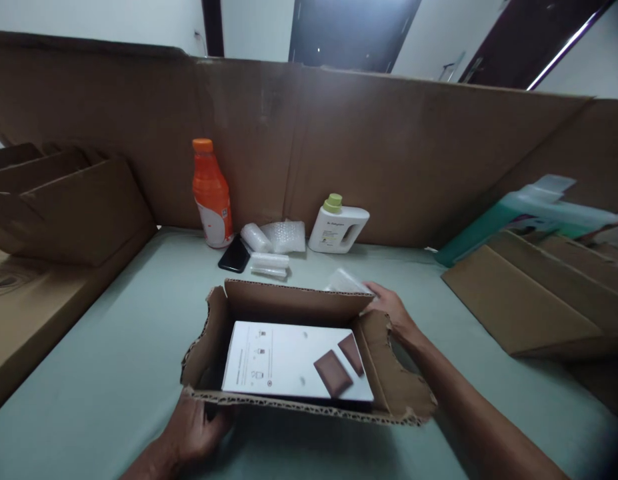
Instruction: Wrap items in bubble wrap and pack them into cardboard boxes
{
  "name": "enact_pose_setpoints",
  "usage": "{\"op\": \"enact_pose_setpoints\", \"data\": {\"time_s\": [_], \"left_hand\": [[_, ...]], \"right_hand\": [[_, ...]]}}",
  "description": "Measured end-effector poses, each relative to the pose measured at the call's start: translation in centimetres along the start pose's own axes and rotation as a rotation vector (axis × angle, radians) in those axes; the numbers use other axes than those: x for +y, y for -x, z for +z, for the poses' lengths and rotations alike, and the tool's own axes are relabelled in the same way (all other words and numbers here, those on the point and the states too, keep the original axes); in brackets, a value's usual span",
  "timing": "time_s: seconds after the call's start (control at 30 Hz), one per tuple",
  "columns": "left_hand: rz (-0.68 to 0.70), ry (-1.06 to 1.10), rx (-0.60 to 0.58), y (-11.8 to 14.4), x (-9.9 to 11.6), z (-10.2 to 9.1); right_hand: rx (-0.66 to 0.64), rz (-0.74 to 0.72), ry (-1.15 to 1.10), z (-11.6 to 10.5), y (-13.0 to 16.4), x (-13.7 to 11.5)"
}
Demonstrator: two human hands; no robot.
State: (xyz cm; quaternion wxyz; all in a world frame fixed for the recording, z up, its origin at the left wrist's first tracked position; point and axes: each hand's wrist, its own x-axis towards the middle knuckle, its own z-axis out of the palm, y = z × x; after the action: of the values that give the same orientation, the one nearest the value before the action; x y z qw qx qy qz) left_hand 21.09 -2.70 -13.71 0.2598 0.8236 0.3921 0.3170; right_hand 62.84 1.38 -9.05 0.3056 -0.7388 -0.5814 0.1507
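Between our hands sits an open carton, its flaps gone and its top edge ragged. Inside it lies a white box, printed face up, with small line drawings toward our left hand and brown squares toward our right hand. The white box takes up most of the carton's floor, leaving narrow gaps at the two ends.

Our left hand grips the near left corner, thumb along the near wall. Our right hand bends round the far right corner; its fingertips are partly hidden, so we cannot tell whether it grips. Just beyond them is a clear piece of bubble wrap, contact unclear.

Pale green cloth gives us open room left of our left hand and right of our right forearm, up to a brown cardboard box with a tilted bottle of green liquid by it. Beyond both hands, a tall cardboard wall closes the far edge. Before it stand a smooth orange bottle and a white jug with a looped handle; between them lie a flat black phone and dimpled, rolled plastic packing.
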Motion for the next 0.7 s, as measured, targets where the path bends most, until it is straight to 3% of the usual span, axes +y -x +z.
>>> {"op": "enact_pose_setpoints", "data": {"time_s": [0.07,0.17,0.23,0.33,0.47,0.57,0.7], "left_hand": [[-0.059,0.023,-0.059,0.3,-0.5,0.1],[-0.129,0.057,-0.059,0.8,-1.2,0.2],[-0.153,0.057,-0.009,0.7,-1.1,0.0],[-0.183,0.056,0.053,0.5,-0.3,-0.5],[-0.247,0.094,0.100,0.3,0.1,-0.7],[-0.306,0.136,0.130,-0.9,-0.6,-0.5],[-0.358,0.235,0.176,-4.8,-1.3,0.3]], "right_hand": [[-0.049,0.031,0.040,-3.1,3.9,1.6],[0.099,0.050,0.158,-5.8,10.0,2.4],[0.200,0.004,0.132,-5.6,13.4,1.2],[0.062,-0.113,-0.082,-2.8,16.7,-2.2],[-0.173,-0.158,-0.335,1.8,16.6,-6.2],[-0.155,-0.075,-0.398,3.3,13.9,-7.1],[-0.134,-0.019,-0.356,4.0,9.9,-7.1]]}}
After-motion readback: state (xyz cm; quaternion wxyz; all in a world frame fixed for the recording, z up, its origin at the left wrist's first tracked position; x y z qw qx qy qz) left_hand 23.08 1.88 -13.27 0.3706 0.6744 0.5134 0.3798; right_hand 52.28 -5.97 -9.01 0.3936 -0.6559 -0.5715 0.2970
